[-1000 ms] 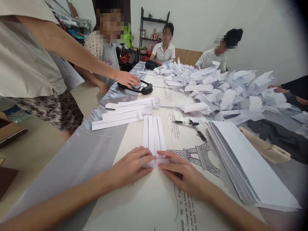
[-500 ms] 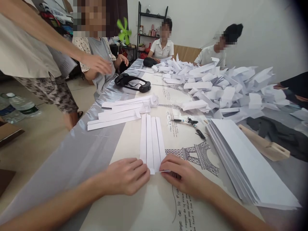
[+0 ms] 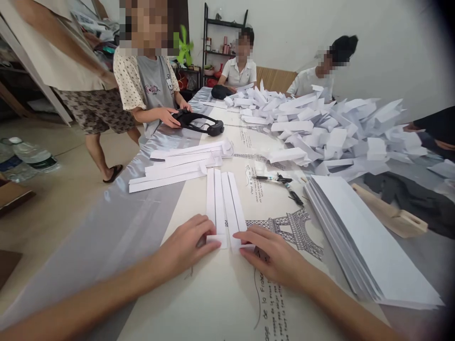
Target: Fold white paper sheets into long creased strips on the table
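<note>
Two long folded white paper strips lie side by side in front of me, their near ends bent into small flaps. My left hand (image 3: 188, 244) pinches the near flap of the left paper strip (image 3: 214, 199) between thumb and fingers. At the right paper strip (image 3: 232, 203), my right hand (image 3: 275, 248) is closed on the near end, thumb below and fingers above. A narrow gap runs between the two strips. Just beyond them, several finished-looking folded strips (image 3: 177, 163) rest in a loose pile.
To the right stand a stack of folded white paper (image 3: 362, 237) and a wooden block (image 3: 394, 213). Pens (image 3: 273, 179) lie mid-table. Behind is a big heap of folded papers (image 3: 320, 123). A co-worker's hands hold a black headset (image 3: 213, 128) at the left edge; other people sit farther back.
The two strips have drifted apart at their near ends, and the left flap now shows. A seated co-worker has taken hold of the headset. The standing person has drawn back an arm.
</note>
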The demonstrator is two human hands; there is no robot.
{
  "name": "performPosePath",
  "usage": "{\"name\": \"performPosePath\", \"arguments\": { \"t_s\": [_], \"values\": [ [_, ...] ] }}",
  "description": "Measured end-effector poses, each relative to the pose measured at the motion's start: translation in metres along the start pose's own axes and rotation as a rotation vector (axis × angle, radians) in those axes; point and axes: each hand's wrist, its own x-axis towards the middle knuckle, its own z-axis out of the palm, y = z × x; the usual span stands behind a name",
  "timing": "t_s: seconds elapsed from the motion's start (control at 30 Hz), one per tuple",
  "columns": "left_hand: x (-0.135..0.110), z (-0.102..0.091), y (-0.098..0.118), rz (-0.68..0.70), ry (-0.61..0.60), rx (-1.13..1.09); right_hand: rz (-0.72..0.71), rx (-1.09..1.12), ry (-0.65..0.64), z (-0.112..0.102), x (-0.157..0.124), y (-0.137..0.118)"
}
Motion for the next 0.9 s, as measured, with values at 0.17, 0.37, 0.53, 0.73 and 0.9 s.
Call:
{"name": "performPosePath", "arguments": {
  "t_s": [0.17,0.37,0.53,0.73,0.9],
  "values": [
    [-0.001,0.0,0.004,-0.22,-0.008,0.078,-0.024,0.027,0.126,0.002,0.004,-0.003],
    [-0.003,0.003,0.003,-0.079,-0.017,0.145,-0.253,-0.163,0.133,0.013,0.011,-0.009],
    [-0.002,0.003,-0.002,0.265,0.065,0.34,-0.262,-0.262,0.061,0.024,0.015,-0.013],
    [-0.004,-0.009,-0.001,0.467,-0.015,0.577,-0.232,-0.166,0.072,0.024,0.015,-0.013],
    [-0.006,-0.013,-0.001,0.627,-0.02,0.639,-0.199,-0.004,0.102,0.022,0.019,-0.008]
  ]
}}
